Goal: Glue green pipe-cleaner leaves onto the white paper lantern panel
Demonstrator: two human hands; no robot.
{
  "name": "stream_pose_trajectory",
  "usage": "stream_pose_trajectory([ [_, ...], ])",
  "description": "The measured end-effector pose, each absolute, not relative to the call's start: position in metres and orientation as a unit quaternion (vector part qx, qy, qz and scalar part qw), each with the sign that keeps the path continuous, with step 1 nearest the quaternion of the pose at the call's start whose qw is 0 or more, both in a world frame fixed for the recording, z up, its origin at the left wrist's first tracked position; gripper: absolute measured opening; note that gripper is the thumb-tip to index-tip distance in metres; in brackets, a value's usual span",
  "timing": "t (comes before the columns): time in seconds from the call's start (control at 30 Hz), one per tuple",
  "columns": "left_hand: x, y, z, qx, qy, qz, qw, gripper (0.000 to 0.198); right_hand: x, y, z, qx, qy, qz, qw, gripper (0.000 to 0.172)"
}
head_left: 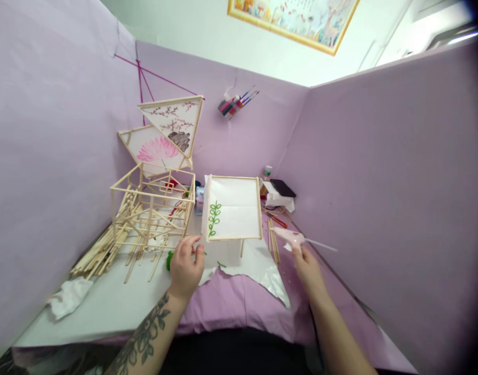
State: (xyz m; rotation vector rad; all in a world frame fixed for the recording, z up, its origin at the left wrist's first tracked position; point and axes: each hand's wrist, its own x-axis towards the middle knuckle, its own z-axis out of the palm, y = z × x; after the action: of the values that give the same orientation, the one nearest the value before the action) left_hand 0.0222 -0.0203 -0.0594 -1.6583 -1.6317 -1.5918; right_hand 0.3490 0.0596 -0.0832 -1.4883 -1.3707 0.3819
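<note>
My right hand (307,268) grips a pale pink hot glue gun (291,237); a glue stick juts from its rear and the nozzle points left. In front of me stands a boxy wooden-stick frame covered with white paper (239,208). A green looped leaf-and-stem decoration (214,219) lies along the left side of its face. My left hand (187,263) is by the lower left corner, fingers bent, thumb and forefinger apart, with nothing visible between them. Whether it touches the frame I cannot tell. A green bundle (169,260) sits just left of this hand, partly hidden.
A bare stick frame (151,208) stands at left among piled wooden sticks (106,245). Crumpled tissue (70,297) lies front left. Painted kite-like panels (176,125) hang behind. Red-handled pliers (278,221), loose sticks (274,242) and a dark phone-like slab (282,188) lie at right.
</note>
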Motion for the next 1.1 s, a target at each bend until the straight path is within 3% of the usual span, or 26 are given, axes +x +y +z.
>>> stream_pose_trajectory([
  [0.13, 0.021, -0.019, -0.059, -0.578, -0.587, -0.546, 0.152, 0.017, 0.363, 0.071, -0.116, -0.697, -0.583, 0.152, 0.389, 0.05],
  [0.23, 0.018, -0.018, -0.061, -0.555, -0.608, -0.554, 0.128, 0.019, 0.362, 0.073, -0.123, -0.702, -0.609, 0.113, 0.352, 0.049],
  [0.37, 0.013, -0.015, -0.063, -0.483, -0.641, -0.589, 0.092, 0.023, 0.358, 0.064, -0.119, -0.667, -0.643, -0.013, 0.376, 0.041],
  [0.47, 0.013, -0.014, -0.062, -0.519, -0.69, -0.491, 0.111, 0.018, 0.354, 0.055, -0.114, -0.635, -0.647, -0.072, 0.416, 0.038],
  [0.57, 0.02, -0.013, -0.06, -0.608, -0.721, -0.298, 0.15, 0.017, 0.349, 0.05, -0.111, -0.612, -0.671, -0.07, 0.413, 0.035],
  [0.63, 0.025, -0.013, -0.058, -0.623, -0.726, -0.231, 0.179, 0.019, 0.347, 0.05, -0.11, -0.614, -0.678, -0.057, 0.401, 0.032],
  [0.77, 0.028, -0.016, -0.059, -0.624, -0.729, -0.195, 0.204, 0.022, 0.346, 0.053, -0.11, -0.62, -0.678, -0.045, 0.393, 0.029],
  [1.1, 0.021, -0.015, -0.061, -0.64, -0.753, -0.11, 0.107, 0.029, 0.346, 0.057, -0.116, -0.605, -0.695, -0.031, 0.387, 0.024],
])
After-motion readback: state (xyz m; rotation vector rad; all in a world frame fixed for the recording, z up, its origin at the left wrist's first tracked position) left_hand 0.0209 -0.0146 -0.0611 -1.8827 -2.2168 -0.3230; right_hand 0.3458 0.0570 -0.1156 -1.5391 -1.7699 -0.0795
